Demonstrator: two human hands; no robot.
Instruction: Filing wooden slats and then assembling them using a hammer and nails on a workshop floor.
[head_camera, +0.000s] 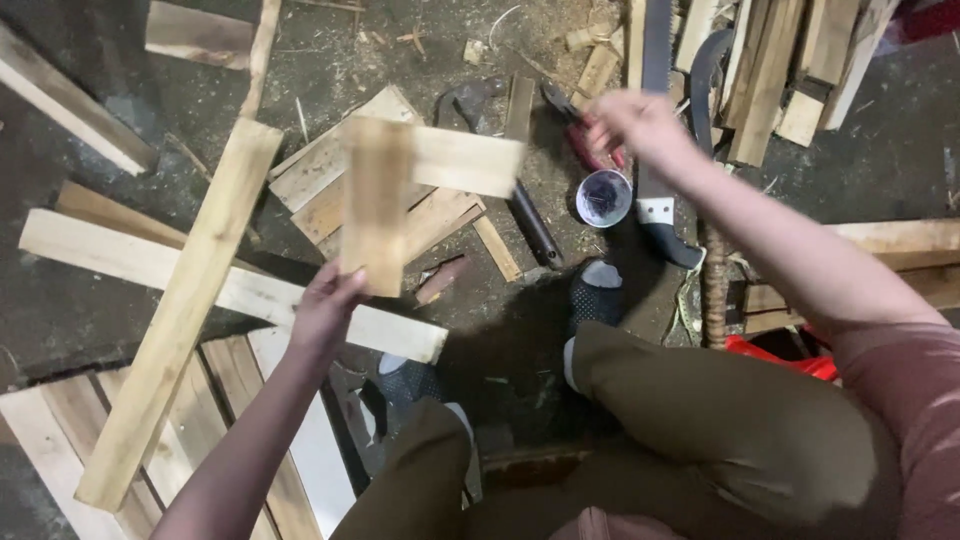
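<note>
Head camera, steep downward (near), over floor (120, 300)

Left hand (322, 312) raised, fingers closed in a grip; right hand (635, 125) stretched forward, arm extended, fingers curled.

- The crossed wooden piece (400, 175) is pale yellow-tan with faint grain.
- The pliers (585, 135), far right, have red handles.
- The small tub (604, 197) is white outside, dark inside.
- The saw (655, 120) has a grey blade and a black-and-white handle.
- The trousers (700, 430) are olive brown.
- The sleeve (905, 390), near right, is dusty pink.
- The shoes (596, 290) are dark with pale dots and grey toes.
- The floor (80, 300) is dark grey.
</note>
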